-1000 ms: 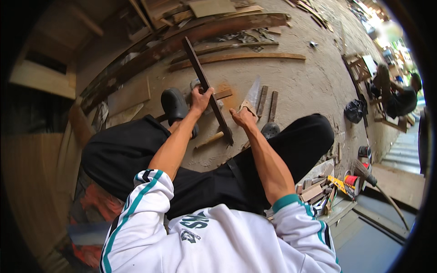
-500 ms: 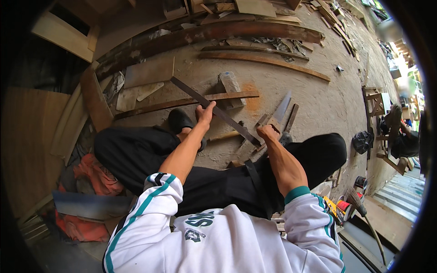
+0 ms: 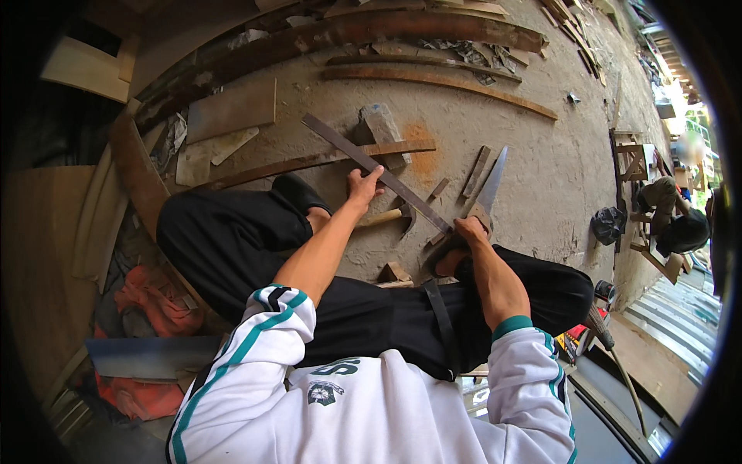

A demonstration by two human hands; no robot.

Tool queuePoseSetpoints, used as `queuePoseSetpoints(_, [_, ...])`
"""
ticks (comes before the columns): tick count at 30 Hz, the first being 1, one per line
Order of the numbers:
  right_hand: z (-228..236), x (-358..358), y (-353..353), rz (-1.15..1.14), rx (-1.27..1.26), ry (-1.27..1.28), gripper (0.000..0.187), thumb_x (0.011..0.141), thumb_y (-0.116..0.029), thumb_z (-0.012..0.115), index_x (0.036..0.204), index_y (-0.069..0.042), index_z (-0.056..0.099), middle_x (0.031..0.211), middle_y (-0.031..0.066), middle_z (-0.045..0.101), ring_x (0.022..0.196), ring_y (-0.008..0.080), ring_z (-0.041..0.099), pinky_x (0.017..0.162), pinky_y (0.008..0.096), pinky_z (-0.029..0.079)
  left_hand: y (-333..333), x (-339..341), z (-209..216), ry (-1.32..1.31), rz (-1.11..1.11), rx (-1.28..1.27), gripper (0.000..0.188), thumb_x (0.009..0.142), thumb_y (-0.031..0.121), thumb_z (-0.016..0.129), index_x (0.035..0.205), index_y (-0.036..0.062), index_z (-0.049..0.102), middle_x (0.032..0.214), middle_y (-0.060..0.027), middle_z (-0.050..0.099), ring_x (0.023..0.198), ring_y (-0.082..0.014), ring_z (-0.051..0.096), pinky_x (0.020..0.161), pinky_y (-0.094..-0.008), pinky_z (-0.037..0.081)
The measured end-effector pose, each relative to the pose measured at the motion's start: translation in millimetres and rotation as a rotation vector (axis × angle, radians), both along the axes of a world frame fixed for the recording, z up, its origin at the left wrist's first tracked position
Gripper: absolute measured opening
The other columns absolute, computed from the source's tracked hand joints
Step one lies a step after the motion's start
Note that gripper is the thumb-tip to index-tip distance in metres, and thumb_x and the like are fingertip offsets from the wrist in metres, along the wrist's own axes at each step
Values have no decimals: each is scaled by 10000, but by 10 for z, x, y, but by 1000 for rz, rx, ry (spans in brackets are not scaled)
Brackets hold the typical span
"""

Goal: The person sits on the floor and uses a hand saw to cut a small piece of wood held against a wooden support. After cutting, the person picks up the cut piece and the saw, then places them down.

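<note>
My left hand (image 3: 365, 188) is closed round a long, flat dark strip (image 3: 340, 141); whether it is wood or metal I cannot tell. The strip slants from the far left down toward my right hand (image 3: 472, 230), which grips the wooden handle of a handsaw (image 3: 492, 180). Its blade points away from me. Beneath the strip, a narrow wooden plank (image 3: 309, 161) lies across a grey block (image 3: 380, 131). A hammer (image 3: 379, 219) with a wooden handle rests on the ground between my hands. Small wood offcuts (image 3: 475, 171) lie left of the saw blade.
My legs are folded around the work area, a black clog (image 3: 297, 193) on my left foot. Longer boards (image 3: 440, 91) and a thick beam (image 3: 371, 32) lie farther off. Orange cloth (image 3: 158, 301) and a second saw-like blade (image 3: 151, 356) sit at left. Another person (image 3: 672, 216) is at far right.
The strip has shifted slightly, its near end higher in view. My right hand and the saw have moved a little right, the blade clear of the offcut. The view has shifted too.
</note>
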State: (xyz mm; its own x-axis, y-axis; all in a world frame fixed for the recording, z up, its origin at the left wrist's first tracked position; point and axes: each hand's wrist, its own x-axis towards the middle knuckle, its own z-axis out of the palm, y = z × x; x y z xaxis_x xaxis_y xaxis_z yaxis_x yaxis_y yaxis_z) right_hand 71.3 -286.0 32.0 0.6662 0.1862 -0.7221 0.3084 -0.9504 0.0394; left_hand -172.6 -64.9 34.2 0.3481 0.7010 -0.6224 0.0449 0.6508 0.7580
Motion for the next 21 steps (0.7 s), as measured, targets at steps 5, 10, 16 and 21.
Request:
queuePoseSetpoints(5, [-71, 177, -254, -27, 34, -113, 550, 892, -420, 579, 1191, 31, 679, 1268, 231, 652, 1221, 363, 607, 1028, 431, 436, -55, 114, 113, -6, -73, -30, 236, 935, 222, 693, 1042, 30, 606, 1012, -54, 662, 902, -170, 666, 604, -300, 587])
queuePoseSetpoints(10, [-88, 302, -335, -63, 134, -153, 575, 891, -445, 586, 1148, 61, 685, 1208, 266, 665, 1186, 396, 622, 1025, 458, 432, -52, 202, 94, -128, -121, -121, 188, 967, 207, 646, 1056, 42, 628, 1048, -72, 682, 948, -195, 681, 696, -305, 591])
queuePoseSetpoints(16, [-83, 392, -421, -60, 138, -186, 568, 886, -438, 589, 1139, 60, 692, 1184, 282, 668, 1172, 409, 627, 1013, 450, 446, -123, 332, 16, -309, -82, -235, 185, 992, 165, 597, 1082, 4, 611, 1092, -124, 686, 1029, -246, 687, 832, -340, 600])
queuePoseSetpoints(21, [-116, 381, -469, -14, 125, -198, 525, 885, -400, 562, 1108, 53, 708, 1157, 289, 675, 1127, 419, 649, 982, 454, 477, -182, 449, -16, -376, -37, -302, 205, 985, 136, 598, 1068, -37, 524, 1076, -173, 651, 1029, -284, 684, 804, -351, 641])
